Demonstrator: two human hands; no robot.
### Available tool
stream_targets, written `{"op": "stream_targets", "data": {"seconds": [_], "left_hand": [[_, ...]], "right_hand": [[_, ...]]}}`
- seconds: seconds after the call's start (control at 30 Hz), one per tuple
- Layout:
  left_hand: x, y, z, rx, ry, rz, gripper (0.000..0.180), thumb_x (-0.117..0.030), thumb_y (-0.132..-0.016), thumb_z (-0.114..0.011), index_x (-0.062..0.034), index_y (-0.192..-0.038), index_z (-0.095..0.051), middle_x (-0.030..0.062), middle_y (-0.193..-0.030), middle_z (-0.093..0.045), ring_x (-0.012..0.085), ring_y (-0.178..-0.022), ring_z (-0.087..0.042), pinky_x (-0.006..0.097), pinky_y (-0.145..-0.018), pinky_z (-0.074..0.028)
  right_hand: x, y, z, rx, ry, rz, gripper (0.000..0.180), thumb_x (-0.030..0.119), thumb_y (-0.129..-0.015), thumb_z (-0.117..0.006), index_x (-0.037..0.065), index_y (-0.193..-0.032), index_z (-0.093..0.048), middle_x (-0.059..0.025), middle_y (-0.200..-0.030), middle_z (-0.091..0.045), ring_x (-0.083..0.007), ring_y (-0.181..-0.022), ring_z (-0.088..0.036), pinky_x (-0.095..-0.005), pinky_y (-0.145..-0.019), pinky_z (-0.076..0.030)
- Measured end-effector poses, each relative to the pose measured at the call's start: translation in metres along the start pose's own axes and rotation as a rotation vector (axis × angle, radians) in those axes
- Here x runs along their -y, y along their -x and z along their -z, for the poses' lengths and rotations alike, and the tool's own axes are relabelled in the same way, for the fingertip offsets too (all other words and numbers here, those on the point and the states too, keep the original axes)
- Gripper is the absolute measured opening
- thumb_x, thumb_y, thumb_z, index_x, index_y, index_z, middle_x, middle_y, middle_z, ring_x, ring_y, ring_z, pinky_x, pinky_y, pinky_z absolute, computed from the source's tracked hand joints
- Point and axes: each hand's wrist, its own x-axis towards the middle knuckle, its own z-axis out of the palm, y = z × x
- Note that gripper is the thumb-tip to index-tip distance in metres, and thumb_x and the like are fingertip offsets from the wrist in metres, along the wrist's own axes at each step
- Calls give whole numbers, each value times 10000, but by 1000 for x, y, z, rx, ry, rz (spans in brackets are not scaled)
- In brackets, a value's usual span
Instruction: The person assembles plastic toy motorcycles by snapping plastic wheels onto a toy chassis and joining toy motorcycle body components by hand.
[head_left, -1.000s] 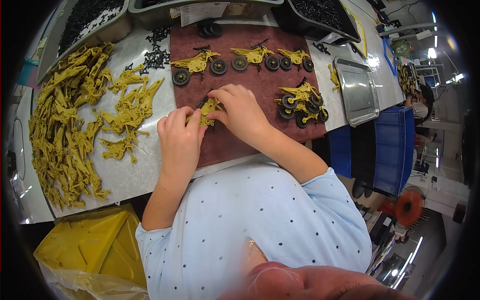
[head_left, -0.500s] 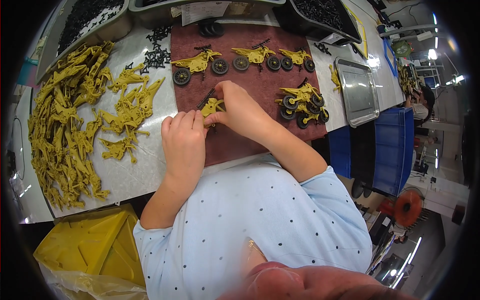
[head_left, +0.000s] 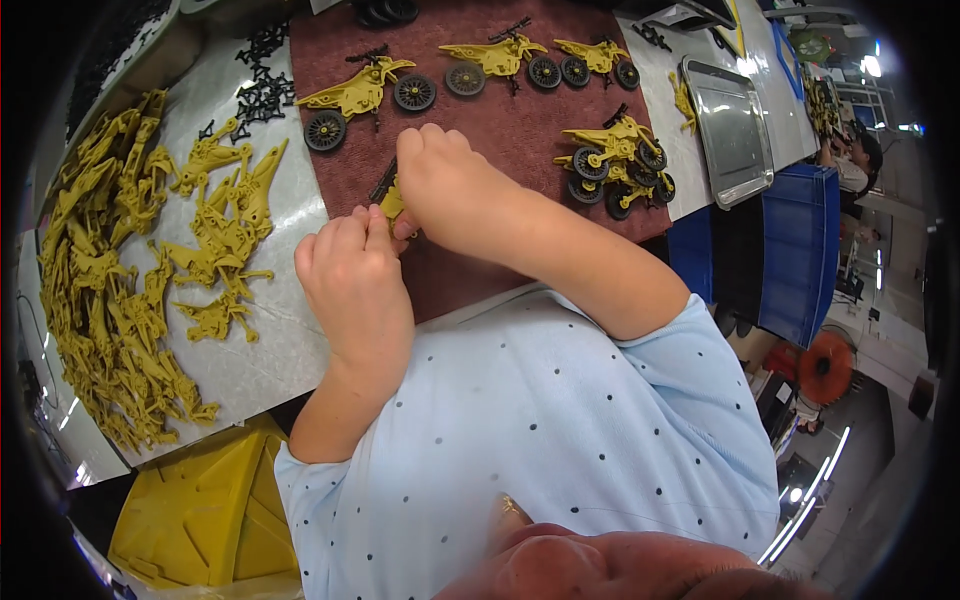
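Note:
Both hands are together over the near left part of a dark red cloth [head_left: 500, 215], on a yellow toy motorcycle body [head_left: 393, 203] with a black handlebar piece [head_left: 384, 180]. My left hand [head_left: 355, 280] grips the body from the left, fingers curled. Closed over its right side, my right hand [head_left: 445, 190] hides most of it. Beyond them lie a yellow toy motorcycle [head_left: 355, 90] with black wheels beside it, and two more, a middle one [head_left: 495, 57] and a right one [head_left: 588, 58]. Some wheeled motorcycles [head_left: 615, 148] are stacked at the cloth's right.
A large pile of yellow motorcycle bodies [head_left: 105, 290] covers the table's left, with several loose bodies [head_left: 225, 220] beside it. Small black parts [head_left: 265, 90] lie near the cloth's far left corner. A metal tray [head_left: 730, 130] stands right; a yellow bin [head_left: 200, 510] sits below the table.
My right hand has curled over the motorcycle body, covering more of it; before, its fingers were stretched toward the handlebar. The whole view has shifted slightly.

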Motion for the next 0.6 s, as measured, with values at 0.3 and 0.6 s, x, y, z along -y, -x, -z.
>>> {"op": "stream_targets", "data": {"seconds": [0.3, 0.6], "left_hand": [[-2, -8, 11, 70, 95, 86, 194, -47, -738, -688, 3, -926, -684, 105, -832, -606, 242, -831, -582, 366, -795, -407], [11, 0, 37, 373, 899, 461, 331, -59, -733, -763, 31, -1030, -648, 100, -919, -685, 152, -807, -650, 278, -731, -508]], "right_hand": [[-17, 11, -5, -192, -54, -9, 569, 248, -673, -802, -66, -1025, -484, -194, -961, -560, -336, -932, -550, -388, -778, -493], [-63, 40, 15, 36, -1188, 363, 643, 243, -816, -724, 7, -1338, -430, -58, -1121, -562, -159, -1085, -503, -342, -957, -405]]}}
